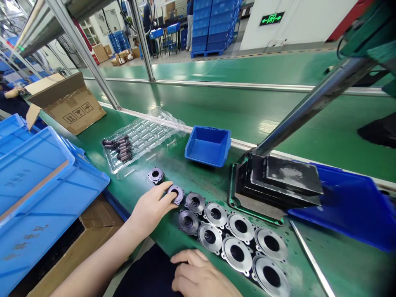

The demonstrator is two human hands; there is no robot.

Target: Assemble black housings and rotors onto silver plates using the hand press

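My left hand (pixel 153 208) reaches over the green bench, thumb and fingers closed around the rim of a small round metal flange (pixel 176 194) with a dark centre hole. A similar small flange (pixel 155 175) lies just beyond it. To the right, two rows of round metal flanges (pixel 215 214) run toward me, growing larger; the nearest is a wide ring (pixel 270 276). My right hand (pixel 201 274) rests low by the bench's front edge, close to these rows. Its fingers are curled in, and nothing shows in them; the palm is hidden.
A clear plastic tray (pixel 145 138) holds several dark cylindrical parts (pixel 123 146). Behind stands a blue bin (pixel 208 146). On the right are a black press base (pixel 278 177), a slanting steel post (pixel 312 103) and a metal strip (pixel 312 260). Blue crates (pixel 37 173) and a carton (pixel 71 105) flank the left.
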